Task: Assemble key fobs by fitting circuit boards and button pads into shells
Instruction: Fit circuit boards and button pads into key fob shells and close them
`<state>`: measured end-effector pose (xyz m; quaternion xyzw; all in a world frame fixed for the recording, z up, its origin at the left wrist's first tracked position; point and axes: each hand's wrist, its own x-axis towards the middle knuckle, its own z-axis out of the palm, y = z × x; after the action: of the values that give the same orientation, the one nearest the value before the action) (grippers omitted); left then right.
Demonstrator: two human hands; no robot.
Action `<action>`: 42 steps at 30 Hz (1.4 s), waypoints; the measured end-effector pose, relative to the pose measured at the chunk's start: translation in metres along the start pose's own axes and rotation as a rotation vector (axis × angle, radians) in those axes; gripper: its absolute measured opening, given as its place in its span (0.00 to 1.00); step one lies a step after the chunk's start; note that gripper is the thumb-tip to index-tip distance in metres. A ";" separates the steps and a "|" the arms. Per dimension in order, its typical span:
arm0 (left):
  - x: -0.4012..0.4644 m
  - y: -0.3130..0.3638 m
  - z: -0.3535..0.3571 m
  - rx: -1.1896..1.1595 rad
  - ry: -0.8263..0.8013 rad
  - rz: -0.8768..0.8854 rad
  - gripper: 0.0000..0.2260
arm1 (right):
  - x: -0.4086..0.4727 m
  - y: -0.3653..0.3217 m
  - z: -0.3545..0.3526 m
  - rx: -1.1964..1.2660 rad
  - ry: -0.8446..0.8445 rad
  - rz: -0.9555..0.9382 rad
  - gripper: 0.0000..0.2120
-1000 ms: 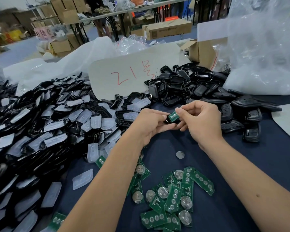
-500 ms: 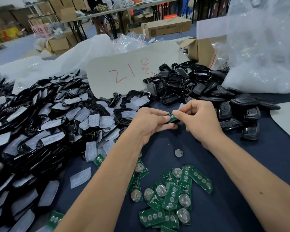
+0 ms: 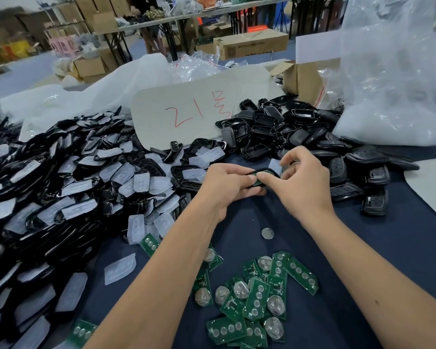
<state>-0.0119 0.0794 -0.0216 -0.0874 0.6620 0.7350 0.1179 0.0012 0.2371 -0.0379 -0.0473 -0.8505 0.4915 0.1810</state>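
**A:** What is in front of the person?

**B:** A table covered in dark blue cloth [image 3: 388,248], seen from a head camera looking down over two bare forearms. Both hands meet above the middle of the cloth.

**A:** What are the hands doing?

**B:** The left hand [image 3: 227,185] has its fingers curled around a black key fob shell [image 3: 263,171], gripping it from the left side. A small green circuit board [image 3: 258,182] shows inside the shell. The right hand [image 3: 302,182] has its fingers bent, and its fingertips pinch the shell's right end, with the thumb pressing on the board. A translucent white button pad [image 3: 275,165] shows just behind the right fingers; I cannot tell whether they hold it.

**A:** Where are the spare parts?

**B:** Near the bottom centre lies a loose heap of green circuit boards [image 3: 257,301], many carrying round silver coin cells. One loose coin cell [image 3: 267,233] lies alone on the cloth between the heap and the hands. To the left spreads a large pile of black shells with white button pads [image 3: 68,192] mixed through it. Behind the hands, to the right, sits a pile of black shell halves [image 3: 282,127], and beside that, several closed black fobs [image 3: 373,195].

**A:** Anything else?

**B:** A pale card with red handwriting [image 3: 199,114] lies at the back, a clear plastic bag [image 3: 398,79] stands at the right, and cardboard boxes [image 3: 252,44] sit in the room beyond.
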 end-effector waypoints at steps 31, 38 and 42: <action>-0.029 0.068 -0.222 0.446 0.812 0.176 0.03 | 0.006 -0.133 0.139 -0.592 -0.712 -1.168 0.23; -0.028 0.070 -0.211 0.343 0.750 0.324 0.07 | 0.005 -0.133 0.134 -0.558 -0.720 -1.090 0.17; -0.023 0.075 -0.188 0.336 0.628 0.405 0.08 | 0.002 -0.104 0.101 -0.102 -0.421 -0.772 0.11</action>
<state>-0.0172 -0.1164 0.0362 -0.1547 0.7806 0.5625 -0.2245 -0.0261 0.1015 0.0054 0.3663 -0.8473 0.3443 0.1715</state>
